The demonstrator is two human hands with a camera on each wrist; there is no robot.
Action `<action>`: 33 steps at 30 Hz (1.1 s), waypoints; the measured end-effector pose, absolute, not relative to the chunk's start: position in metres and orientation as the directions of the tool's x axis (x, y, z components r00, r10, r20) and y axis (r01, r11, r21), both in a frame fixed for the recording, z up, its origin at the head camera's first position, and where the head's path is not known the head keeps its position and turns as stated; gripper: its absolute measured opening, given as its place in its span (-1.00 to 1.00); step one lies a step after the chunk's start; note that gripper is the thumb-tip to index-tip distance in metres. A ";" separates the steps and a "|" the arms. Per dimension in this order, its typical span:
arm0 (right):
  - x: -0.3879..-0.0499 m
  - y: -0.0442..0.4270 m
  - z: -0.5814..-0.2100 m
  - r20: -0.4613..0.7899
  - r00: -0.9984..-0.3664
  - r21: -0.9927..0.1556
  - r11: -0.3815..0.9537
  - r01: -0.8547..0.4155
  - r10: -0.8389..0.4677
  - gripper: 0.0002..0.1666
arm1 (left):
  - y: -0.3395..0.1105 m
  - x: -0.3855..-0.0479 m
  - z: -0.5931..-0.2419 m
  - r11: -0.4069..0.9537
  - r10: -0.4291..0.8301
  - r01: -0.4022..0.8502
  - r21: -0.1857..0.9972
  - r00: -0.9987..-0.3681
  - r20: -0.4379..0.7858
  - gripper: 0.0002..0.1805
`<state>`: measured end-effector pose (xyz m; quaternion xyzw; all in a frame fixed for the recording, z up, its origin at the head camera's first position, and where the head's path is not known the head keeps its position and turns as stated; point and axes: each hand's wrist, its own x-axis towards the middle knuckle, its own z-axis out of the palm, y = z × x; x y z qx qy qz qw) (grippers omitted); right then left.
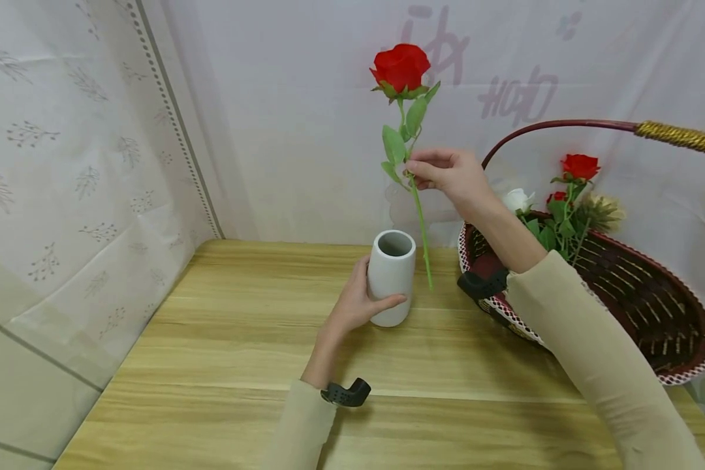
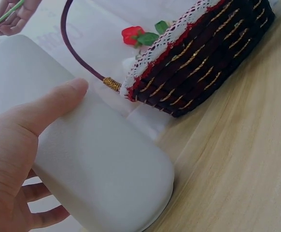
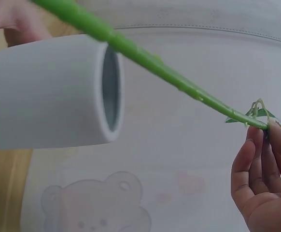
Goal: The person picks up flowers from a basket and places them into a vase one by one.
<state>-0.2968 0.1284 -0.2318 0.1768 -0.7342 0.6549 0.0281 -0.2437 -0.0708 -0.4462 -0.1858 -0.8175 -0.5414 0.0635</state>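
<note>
A white vase [image 1: 391, 287] stands upright on the wooden table, its round mouth facing up. My left hand [image 1: 355, 300] grips it from the left side, thumb across the front; in the left wrist view the thumb [image 2: 58, 104] lies along the vase wall [image 2: 111, 159]. Between thumb and fingertips my right hand [image 1: 449, 177] pinches the green stem of a red rose [image 1: 401, 68]. The bloom points up, and the lower stem [image 1: 423, 235] hangs just right of the vase, outside its mouth. In the right wrist view the stem [image 3: 164, 72] crosses in front of the vase rim [image 3: 112, 92].
On the right is a dark woven basket [image 1: 652, 307] with lace trim and a tall arched handle [image 1: 564, 124]. Inside it lie a red rose [image 1: 580, 167], a white flower [image 1: 517, 200] and a pale yellow flower [image 1: 605, 212]. Printed curtains [image 1: 282, 130] hang behind the table [image 1: 241, 326].
</note>
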 end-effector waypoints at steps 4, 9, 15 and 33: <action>-0.302 0.123 -0.224 0.278 -0.935 -0.952 0.067 -0.298 -0.220 -0.64 | -0.072 -0.243 -0.446 0.339 0.238 0.376 0.862 -0.921 0.308 0.03; -0.305 0.115 -0.216 0.286 -0.931 -0.949 0.067 -0.308 -0.228 -0.64 | -0.072 -0.243 -0.445 0.332 0.237 0.374 0.866 -0.922 0.307 0.02; -0.306 0.105 -0.209 0.298 -0.924 -0.943 0.079 -0.325 -0.241 -0.64 | -0.073 -0.242 -0.444 0.322 0.241 0.375 0.869 -0.920 0.308 0.03; -0.311 0.084 -0.194 0.358 -0.907 -0.918 0.094 -0.385 -0.221 -0.70 | -0.072 -0.242 -0.442 0.323 0.254 0.375 0.869 -0.919 0.302 0.04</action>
